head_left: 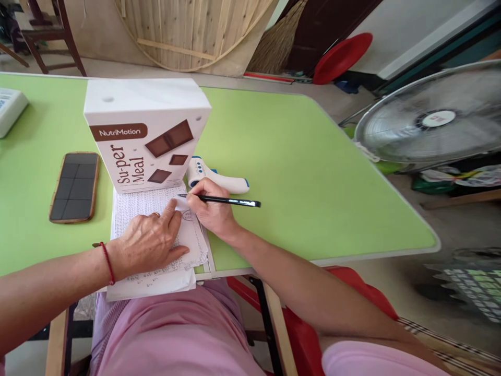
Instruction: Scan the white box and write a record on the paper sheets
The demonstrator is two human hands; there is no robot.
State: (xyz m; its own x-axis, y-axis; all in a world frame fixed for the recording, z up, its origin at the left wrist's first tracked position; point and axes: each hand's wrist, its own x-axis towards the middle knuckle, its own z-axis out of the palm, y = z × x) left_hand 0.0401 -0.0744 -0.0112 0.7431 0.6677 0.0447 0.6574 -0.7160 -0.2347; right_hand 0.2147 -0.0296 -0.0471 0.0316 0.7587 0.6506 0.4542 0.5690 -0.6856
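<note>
Slim black pen point(235, 200) pinched between your right fingers point(194, 203) | white handwritten sheets point(143, 202) under your loosely spread, empty left fingers point(168, 213) | light-green counter point(313, 183) | round wire-caged fan point(436, 119) beyond

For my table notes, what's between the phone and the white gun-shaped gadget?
In the head view, the upright NutriMotion box stands between the phone and that gadget.

Your papers point(131, 204) lie before you on the table point(313, 172). Behind them stands a box point(135, 149), with a phone point(74, 187) left and a thermometer point(229, 184) right.
</note>
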